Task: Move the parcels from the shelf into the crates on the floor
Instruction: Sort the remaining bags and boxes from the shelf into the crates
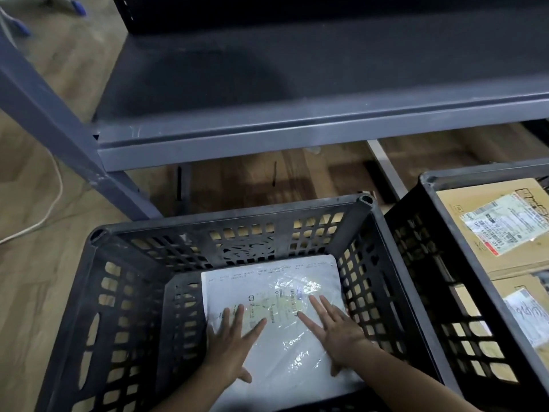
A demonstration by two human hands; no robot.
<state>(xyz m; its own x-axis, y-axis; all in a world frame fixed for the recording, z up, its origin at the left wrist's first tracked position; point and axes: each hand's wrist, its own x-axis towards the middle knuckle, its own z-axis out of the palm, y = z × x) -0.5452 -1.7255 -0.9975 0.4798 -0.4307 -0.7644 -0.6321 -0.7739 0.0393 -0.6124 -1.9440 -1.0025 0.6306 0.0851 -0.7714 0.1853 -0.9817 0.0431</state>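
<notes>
A flat white plastic mailer parcel (pixel 282 346) with a shipping label lies at the bottom of the black lattice crate (pixel 98 307) in front of me. My left hand (pixel 231 343) rests flat on the parcel's left part, fingers spread and straight. My right hand (pixel 332 331) lies flat on its right part, fingers also straight. A second black crate (pixel 427 233) stands to the right, holding two brown cardboard parcels, one (pixel 487 221) behind and another (pixel 523 310) in front. The dark grey shelf board (pixel 297 84) above the crates bears no parcels in view.
The shelf's grey upright post (pixel 59 123) slants down on the left. A white cable (pixel 53 197) runs over the wooden floor at the left. Bare wooden floor (pixel 267 179) lies under the shelf behind the crates.
</notes>
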